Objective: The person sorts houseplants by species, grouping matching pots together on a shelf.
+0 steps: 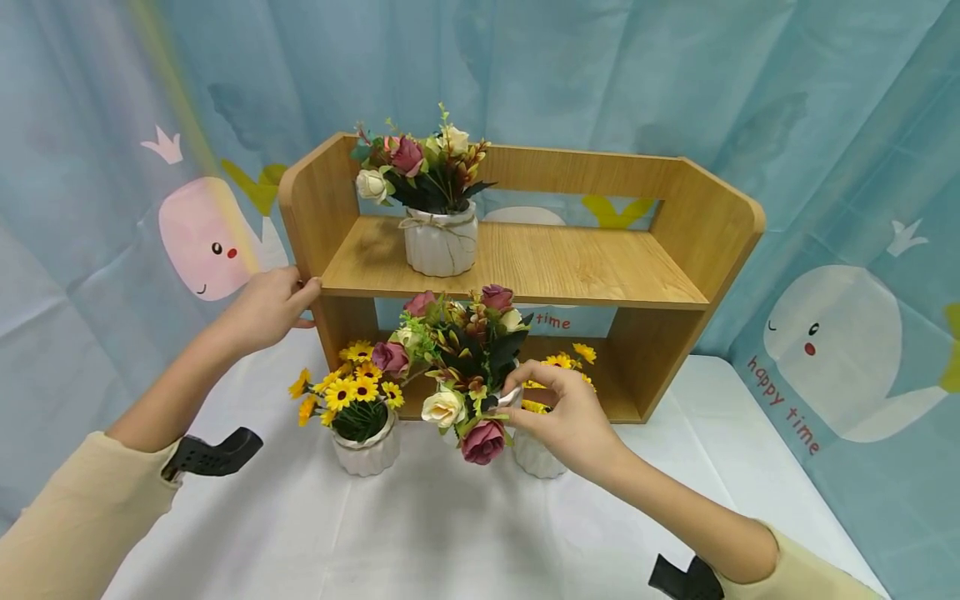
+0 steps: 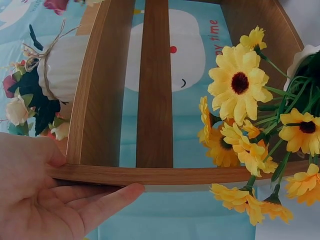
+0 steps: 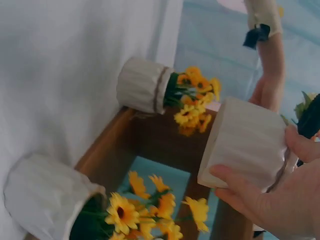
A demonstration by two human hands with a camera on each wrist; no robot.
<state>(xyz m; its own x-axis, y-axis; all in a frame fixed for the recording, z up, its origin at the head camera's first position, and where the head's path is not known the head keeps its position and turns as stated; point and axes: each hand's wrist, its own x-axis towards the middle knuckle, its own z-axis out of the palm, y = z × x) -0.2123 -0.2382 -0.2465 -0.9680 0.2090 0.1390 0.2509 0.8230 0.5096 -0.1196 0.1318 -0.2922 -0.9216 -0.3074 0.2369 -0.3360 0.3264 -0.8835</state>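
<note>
My left hand (image 1: 273, 308) grips the left side panel of a two-tier wooden shelf (image 1: 592, 262), near its upper board. In the left wrist view the thumb lies inside the panel edge and the fingers outside. My right hand (image 1: 573, 412) holds a potted rose bouquet (image 1: 480, 358) in front of the lower tier. The blooms tip toward the head camera and mostly hide the pot there. In the right wrist view its white pot (image 3: 247, 142) shows between thumb and fingers. Another potted rose bouquet (image 1: 441, 242), twine round its pot, stands on the upper board at the left.
Two white pots of yellow daisies stand on the white-covered table before the shelf: the left daisy pot (image 1: 367, 450) and the right daisy pot (image 1: 536, 454), partly behind my right hand. A blue curtain (image 1: 562, 75) with whale prints hangs behind.
</note>
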